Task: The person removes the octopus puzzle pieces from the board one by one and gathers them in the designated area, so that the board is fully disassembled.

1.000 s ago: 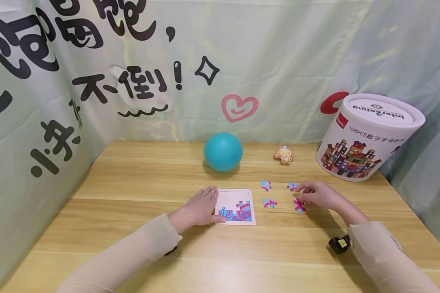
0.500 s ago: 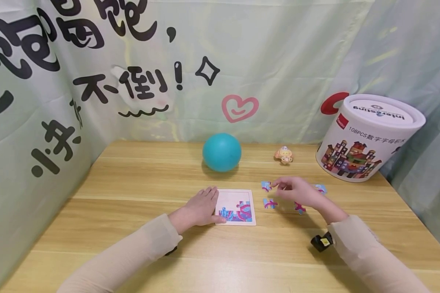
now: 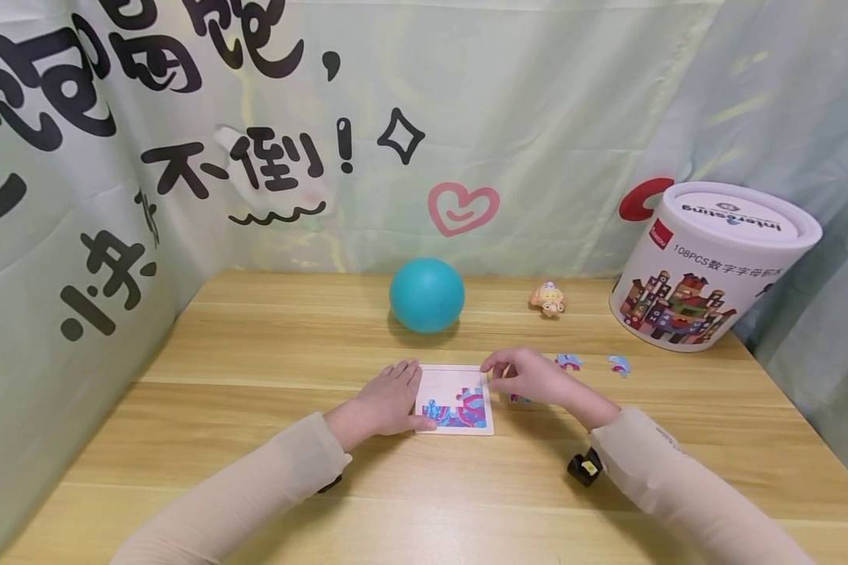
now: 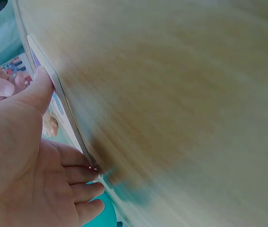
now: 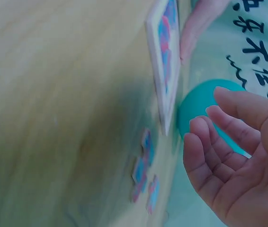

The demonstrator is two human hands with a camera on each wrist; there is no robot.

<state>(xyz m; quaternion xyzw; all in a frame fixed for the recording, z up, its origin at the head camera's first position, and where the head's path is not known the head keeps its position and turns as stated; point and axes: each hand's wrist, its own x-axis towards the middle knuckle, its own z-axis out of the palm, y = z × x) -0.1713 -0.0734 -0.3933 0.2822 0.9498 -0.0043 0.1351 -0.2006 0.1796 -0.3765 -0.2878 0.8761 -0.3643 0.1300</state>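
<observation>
A square jigsaw board with a pale frame lies mid-table, and fitted blue, pink and purple pieces fill its near part. My left hand rests along the board's left edge, thumb at the near corner, fingers extended at the far one. Just beyond the right edge hovers my right hand, its fingers loosely bent; the right wrist view shows nothing between thumb and fingertips. Loose jigsaw pieces lie to the right: one piece behind the hand, another piece farther right, and a partly covered piece beneath it.
Behind the board sits a teal ball. A small figurine stands at the back, left of a large white tub. A printed cloth closes off the table's back and sides.
My right hand has swept left from the far loose pieces to the board's right edge, uncovering the rightmost piece. My left hand has stayed in place on the board.
</observation>
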